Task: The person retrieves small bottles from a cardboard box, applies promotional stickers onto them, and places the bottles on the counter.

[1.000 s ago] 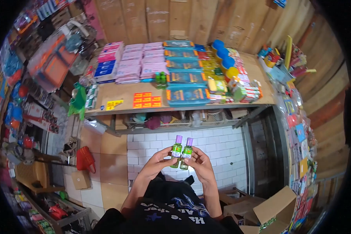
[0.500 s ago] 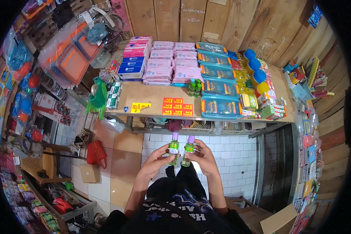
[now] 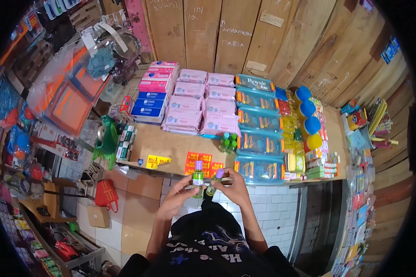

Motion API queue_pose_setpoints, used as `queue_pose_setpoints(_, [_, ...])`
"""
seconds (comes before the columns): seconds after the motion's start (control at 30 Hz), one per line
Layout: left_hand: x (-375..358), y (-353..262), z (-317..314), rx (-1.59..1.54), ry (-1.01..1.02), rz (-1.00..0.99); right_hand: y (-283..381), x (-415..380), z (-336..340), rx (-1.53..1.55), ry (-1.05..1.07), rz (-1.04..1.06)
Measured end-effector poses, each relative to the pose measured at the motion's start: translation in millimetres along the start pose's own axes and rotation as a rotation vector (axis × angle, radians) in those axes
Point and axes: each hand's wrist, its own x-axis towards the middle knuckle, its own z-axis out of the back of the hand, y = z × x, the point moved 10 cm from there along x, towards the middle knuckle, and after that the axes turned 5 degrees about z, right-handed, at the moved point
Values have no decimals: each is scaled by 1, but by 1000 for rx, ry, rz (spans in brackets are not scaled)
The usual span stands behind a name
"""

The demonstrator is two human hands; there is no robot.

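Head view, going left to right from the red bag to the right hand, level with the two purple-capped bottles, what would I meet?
Red bag → left hand → upright bottle → tilted bottle → right hand.

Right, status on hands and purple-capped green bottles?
Left hand holding one green bottle, cap on. Right hand holding second green bottle, slanted. Ahead: red-yellow rectangular cards on wooden table.
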Motion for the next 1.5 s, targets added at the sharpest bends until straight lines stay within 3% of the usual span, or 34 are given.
queue_pose_setpoints(0.13, [39, -13, 7, -15, -30, -61, 9, 43, 9, -200, 55, 107])
queue_pose_setpoints(0.4, [71, -29, 11, -86, -4, -37, -2, 100, 9, -274, 106, 26])
queue_pose_setpoints(0.9, [98, -60, 39, -56, 26, 35, 13, 165, 16, -676, -95, 263])
queue_pose_setpoints(1.5, [104, -55, 52, -62, 88, 82, -11, 188, 10, -938, -112, 155])
